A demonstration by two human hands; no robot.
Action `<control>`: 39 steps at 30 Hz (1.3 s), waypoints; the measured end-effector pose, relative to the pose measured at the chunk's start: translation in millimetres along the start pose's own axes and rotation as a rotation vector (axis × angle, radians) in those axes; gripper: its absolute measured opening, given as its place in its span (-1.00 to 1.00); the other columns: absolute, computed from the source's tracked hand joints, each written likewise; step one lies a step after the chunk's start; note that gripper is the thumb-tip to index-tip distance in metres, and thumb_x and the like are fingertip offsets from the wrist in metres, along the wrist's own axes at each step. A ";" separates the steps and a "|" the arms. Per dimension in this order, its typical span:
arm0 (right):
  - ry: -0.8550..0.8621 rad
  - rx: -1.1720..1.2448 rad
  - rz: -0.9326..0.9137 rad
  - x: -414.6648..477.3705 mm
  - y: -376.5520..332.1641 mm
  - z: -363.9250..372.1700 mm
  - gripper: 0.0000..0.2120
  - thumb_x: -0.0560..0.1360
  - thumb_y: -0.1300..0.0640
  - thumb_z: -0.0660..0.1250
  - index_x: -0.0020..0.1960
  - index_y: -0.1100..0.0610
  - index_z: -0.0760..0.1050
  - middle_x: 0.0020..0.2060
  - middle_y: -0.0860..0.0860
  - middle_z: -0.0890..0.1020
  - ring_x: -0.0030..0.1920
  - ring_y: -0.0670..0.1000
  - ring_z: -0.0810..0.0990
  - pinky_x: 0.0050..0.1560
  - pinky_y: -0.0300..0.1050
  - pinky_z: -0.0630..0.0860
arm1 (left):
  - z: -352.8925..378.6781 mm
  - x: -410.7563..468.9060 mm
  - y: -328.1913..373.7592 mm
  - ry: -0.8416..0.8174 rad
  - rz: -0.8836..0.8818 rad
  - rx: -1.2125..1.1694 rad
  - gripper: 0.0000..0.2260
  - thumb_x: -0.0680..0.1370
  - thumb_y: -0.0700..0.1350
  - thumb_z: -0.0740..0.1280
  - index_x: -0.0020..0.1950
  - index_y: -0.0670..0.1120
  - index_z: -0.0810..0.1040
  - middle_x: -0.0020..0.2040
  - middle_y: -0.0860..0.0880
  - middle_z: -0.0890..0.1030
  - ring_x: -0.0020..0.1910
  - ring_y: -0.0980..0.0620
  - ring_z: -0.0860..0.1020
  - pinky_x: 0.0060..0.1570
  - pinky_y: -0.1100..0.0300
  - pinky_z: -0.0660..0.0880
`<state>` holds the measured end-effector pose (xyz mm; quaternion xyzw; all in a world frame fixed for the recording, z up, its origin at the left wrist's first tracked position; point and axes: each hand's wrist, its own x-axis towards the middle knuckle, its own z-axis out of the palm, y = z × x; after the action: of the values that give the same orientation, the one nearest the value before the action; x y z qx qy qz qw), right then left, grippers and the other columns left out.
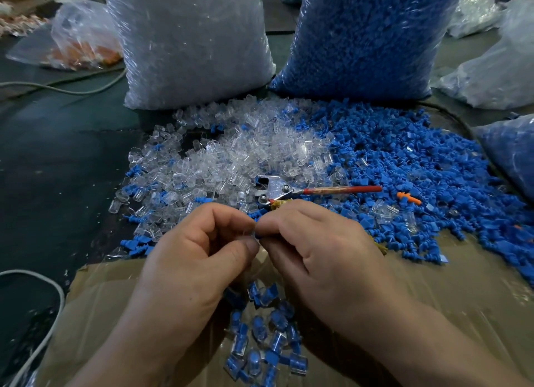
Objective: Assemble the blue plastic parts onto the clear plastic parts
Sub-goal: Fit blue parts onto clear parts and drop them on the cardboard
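A person's two bare hands meet at the centre of a dark work table (57, 167). The left hand (190, 253) and the right hand (315, 248) have thumb and fingertips pressed together, touching each other, pinching a small piece between them; a sliver of blue shows at the right fingertips and a faint clear edge at the left.

Beyond the hands lies a heap of clear plastic parts (245, 149), and to its right a wide spread of blue plastic parts (404, 167). Metal pliers with a red handle (291, 190) rest where the heaps meet. Behind stand a tall bag of clear parts (190, 42) and a bag of blue parts (364, 36). Below the hands, joined blue-and-clear pieces (265, 340) lie in a cardboard box (462, 294).
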<state>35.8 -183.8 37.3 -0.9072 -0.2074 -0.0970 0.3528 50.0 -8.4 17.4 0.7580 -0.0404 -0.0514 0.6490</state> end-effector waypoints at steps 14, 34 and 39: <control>-0.183 -0.700 0.348 12.7 42.6 -19.3 -0.35 0.50 -0.34 0.15 0.48 -0.09 0.11 0.37 -0.04 0.35 0.33 0.10 0.31 0.34 0.10 0.27 | -0.6 3.6 2.0 0.047 -0.080 -0.126 -0.89 0.35 -0.17 0.47 -0.18 0.01 0.65 -0.33 -0.13 0.63 -0.41 -0.07 0.59 -0.40 0.13 0.62; 0.032 -0.438 0.161 10.0 21.7 -38.4 -0.69 0.44 -0.17 0.14 0.08 -0.06 0.44 -0.23 -0.19 0.47 -0.20 -0.07 0.41 -0.18 -0.36 0.25 | -1.9 5.6 -0.5 0.188 -0.024 -0.210 -0.81 0.31 -0.06 0.45 -0.09 0.05 0.68 -0.24 -0.09 0.67 -0.36 0.00 0.64 -0.32 0.09 0.63; -0.166 -0.437 0.123 2.0 18.9 -40.0 -0.51 0.37 -0.24 0.13 0.21 -0.06 0.45 -0.07 -0.19 0.52 -0.09 -0.13 0.43 -0.14 -0.35 0.31 | -3.3 3.5 1.1 0.177 0.045 -0.169 -0.85 0.35 -0.08 0.43 -0.10 0.05 0.67 -0.19 -0.09 0.68 -0.30 0.00 0.67 -0.31 0.16 0.64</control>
<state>44.8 -222.9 55.9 -0.9779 -0.1541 -0.0431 0.1350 53.8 -5.8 19.0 0.7010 0.0045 0.0273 0.7127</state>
